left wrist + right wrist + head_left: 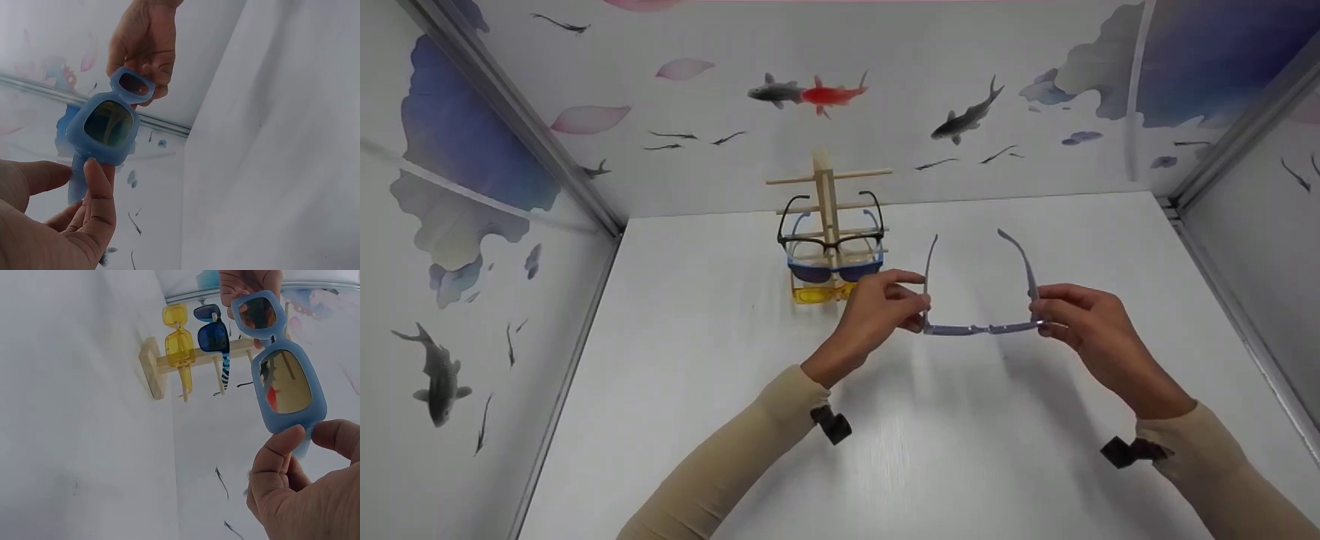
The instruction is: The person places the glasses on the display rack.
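Observation:
A pair of light blue sunglasses (952,330) with thick frames and tinted lenses is held up by both hands, its temples spread open and pointing away. My left hand (877,307) pinches the left temple close to its hinge. At the opposite hinge, my right hand (1084,326) pinches the other temple between thumb and fingers. In the left wrist view the sunglasses (104,132) appear edge-on along their front, with the right hand (147,50) behind. The right wrist view shows the sunglasses (287,382) with the left hand (247,284) at their far end.
Left of the hands stands a wooden glasses rack (825,187) with horizontal pegs. It bears black-framed glasses (829,244), dark-lensed blue sunglasses (814,274) and yellow glasses (810,295) at the bottom. White panels printed with fish surround the white table (697,420).

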Tool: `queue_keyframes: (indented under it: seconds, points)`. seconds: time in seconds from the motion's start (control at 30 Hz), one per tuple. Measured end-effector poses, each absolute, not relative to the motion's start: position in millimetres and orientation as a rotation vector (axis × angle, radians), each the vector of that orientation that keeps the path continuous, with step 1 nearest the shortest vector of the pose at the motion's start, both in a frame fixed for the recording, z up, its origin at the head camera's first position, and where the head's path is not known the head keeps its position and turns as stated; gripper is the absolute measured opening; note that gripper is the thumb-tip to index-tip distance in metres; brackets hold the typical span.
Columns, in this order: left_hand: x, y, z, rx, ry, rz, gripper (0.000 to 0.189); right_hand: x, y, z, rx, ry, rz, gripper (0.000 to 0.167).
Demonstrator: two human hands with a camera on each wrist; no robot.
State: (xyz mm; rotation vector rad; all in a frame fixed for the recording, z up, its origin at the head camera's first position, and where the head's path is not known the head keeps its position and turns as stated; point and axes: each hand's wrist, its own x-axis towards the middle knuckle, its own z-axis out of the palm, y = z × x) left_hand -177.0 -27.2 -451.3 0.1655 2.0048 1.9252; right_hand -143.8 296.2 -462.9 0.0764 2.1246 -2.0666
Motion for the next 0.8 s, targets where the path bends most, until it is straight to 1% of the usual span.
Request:
queue_keyframes:
  seconds: [0.5, 0.8]
  points:
    - [-176.4, -41.9, -426.5, 0.233, 2.009, 1.987, 0.036, -150.6, 283.4, -434.9, 0.076, 2.042, -2.133, 0.022]
    - [-176.1, -50.0, -412.7, 0.249, 2.042, 2.0, 0.038, -154.4, 276.3, -421.1, 0.004, 2.003, -2.18, 0.017]
